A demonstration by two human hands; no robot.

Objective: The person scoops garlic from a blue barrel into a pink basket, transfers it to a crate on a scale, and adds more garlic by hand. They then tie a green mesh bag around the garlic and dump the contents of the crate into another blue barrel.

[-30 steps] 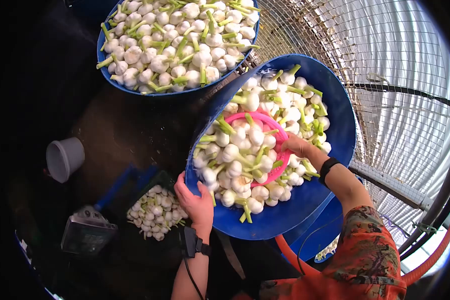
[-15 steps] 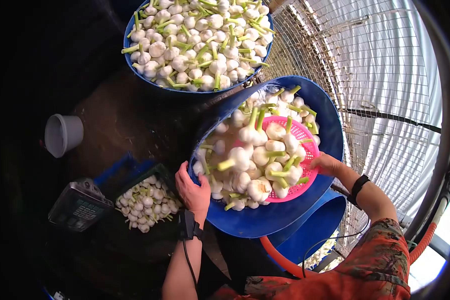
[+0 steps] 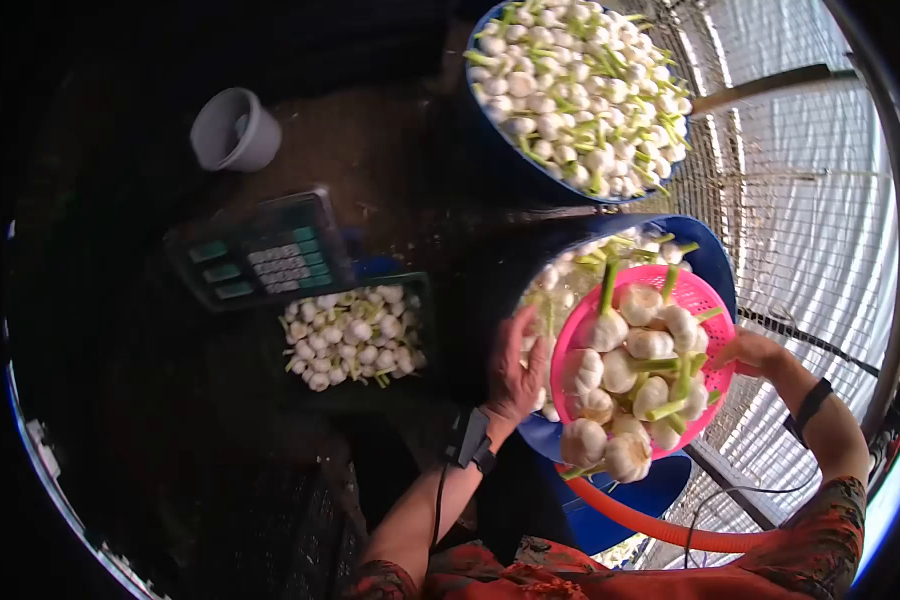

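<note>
My right hand (image 3: 754,354) grips the right rim of a pink perforated plastic basket (image 3: 715,300). White garlic bulbs (image 3: 620,372) with cut green stems fill it, some overhanging its lower left side. The basket is over a blue barrel (image 3: 715,262), which holds more garlic (image 3: 582,268) partly hidden behind it. My left hand (image 3: 517,368) is beside the barrel's left edge, fingers stretched upward and thumb apart, close to the basket's left rim, with nothing held in it.
A second blue barrel heaped with garlic (image 3: 580,95) stands at the back. On the left are a scale with a keypad (image 3: 285,262), a dark green crate (image 3: 425,300) of garlic and a grey bucket (image 3: 260,140). An orange hose (image 3: 660,530) curves below; wire mesh (image 3: 800,230) borders the right.
My view has turned left, so the scale and crate show more fully. The basket has risen out of the garlic, close to my body, in my right hand. My left hand stays near the barrel's edge.
</note>
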